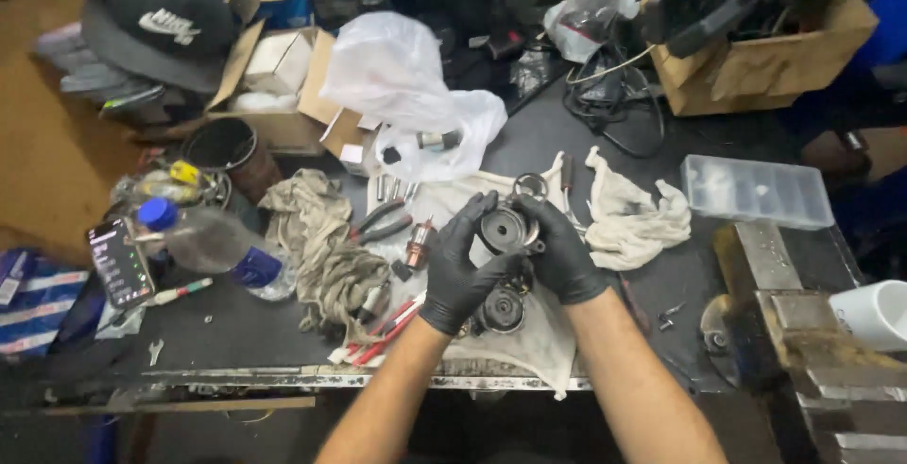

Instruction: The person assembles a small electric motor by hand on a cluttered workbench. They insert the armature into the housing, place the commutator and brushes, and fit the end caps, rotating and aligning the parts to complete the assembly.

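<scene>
Both my hands wear black gloves and hold one round grey metal part (506, 229) above a white cloth (535, 336) on the dark workbench (236, 332). My left hand (460, 266) grips its left side, fingers curled over the top. On the right side my right hand (564, 249) grips it. A second round metal part (502, 310) lies on the cloth just below my hands. A metal ring (530, 184) rests behind the held part.
Pliers (380, 221), a small copper-coloured part (418, 245) and red-handled tools (383, 327) lie left of my hands, by a dirty rag (321, 247). A plastic bottle (213, 242), phone (120, 263), white bag (402, 86), cardboard boxes (765, 58), clear case (756, 190) and a vise (803, 332) surround them.
</scene>
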